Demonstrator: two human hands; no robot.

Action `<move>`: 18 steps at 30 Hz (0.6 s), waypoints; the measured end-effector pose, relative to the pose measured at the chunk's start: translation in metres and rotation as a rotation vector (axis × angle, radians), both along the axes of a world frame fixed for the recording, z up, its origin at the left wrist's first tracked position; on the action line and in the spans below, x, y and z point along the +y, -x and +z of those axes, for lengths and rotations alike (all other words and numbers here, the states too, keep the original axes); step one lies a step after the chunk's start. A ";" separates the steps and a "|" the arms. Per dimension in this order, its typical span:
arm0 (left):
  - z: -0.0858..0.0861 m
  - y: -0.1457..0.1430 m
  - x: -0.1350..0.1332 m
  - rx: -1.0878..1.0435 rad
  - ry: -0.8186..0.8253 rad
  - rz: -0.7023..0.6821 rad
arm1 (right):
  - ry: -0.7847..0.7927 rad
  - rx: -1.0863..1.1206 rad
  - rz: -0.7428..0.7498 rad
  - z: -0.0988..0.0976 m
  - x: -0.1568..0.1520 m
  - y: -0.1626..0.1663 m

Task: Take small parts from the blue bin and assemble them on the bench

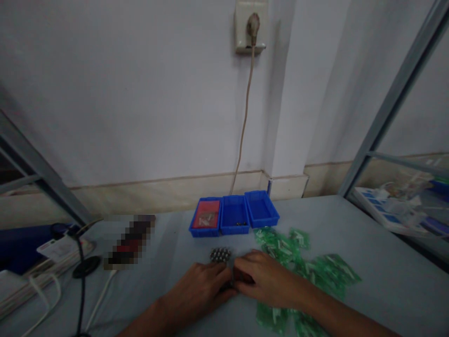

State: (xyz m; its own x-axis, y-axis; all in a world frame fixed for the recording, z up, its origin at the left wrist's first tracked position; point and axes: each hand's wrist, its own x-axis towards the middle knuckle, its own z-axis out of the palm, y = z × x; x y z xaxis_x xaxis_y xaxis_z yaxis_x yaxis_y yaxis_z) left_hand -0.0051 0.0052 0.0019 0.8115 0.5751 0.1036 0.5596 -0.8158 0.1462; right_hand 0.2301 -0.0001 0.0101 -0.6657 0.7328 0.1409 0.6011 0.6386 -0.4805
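Note:
My left hand and my right hand meet low in the middle of the table, fingertips close together. Both have their fingers closed in a pinch, and whatever lies between them is hidden by the fingers and too dark to name. Just beyond my left hand's knuckles sits a tight cluster of shiny metal balls. Green plastic packets are spread beside and under my right forearm.
Three blue trays stand side by side: the left tray holds a red sheet and a clear packet, the middle tray a few small metal pieces. A pixelated object and cables lie left. A power cord hangs behind.

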 end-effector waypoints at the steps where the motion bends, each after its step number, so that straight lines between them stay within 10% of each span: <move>1: 0.001 0.000 0.000 0.001 -0.002 -0.005 | 0.003 -0.001 0.002 0.000 0.000 0.000; 18: -0.001 0.000 -0.002 -0.010 0.044 0.039 | 0.017 -0.011 -0.022 0.005 0.001 0.000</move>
